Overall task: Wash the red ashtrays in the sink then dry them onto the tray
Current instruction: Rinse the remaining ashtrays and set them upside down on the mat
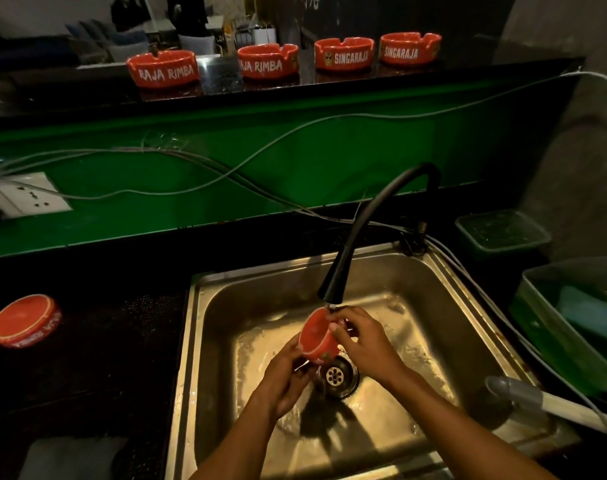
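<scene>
A red ashtray (316, 336) is held on its side under the black tap's spout (333, 285), over the steel sink (444, 289) near the drain (336, 375). My left hand (284, 379) grips its lower edge from below. My right hand (362, 341) holds its upper right rim, fingers curled over it. Water wets the basin floor. Another red ashtray (24, 320) lies upside down on the dark tray (122, 341) left of the sink. Several more red ashtrays stand on the high shelf, among them one at the left (162, 68) and one at the right (410, 48).
Grey cables (205, 168) run across the green wall behind the sink. A wall socket (25, 199) sits at the left. Two green tubs stand right of the sink: a small one (501, 233) and a larger one (572, 327) with a sponge. A grey-handled tool (523, 394) lies on the sink's right edge.
</scene>
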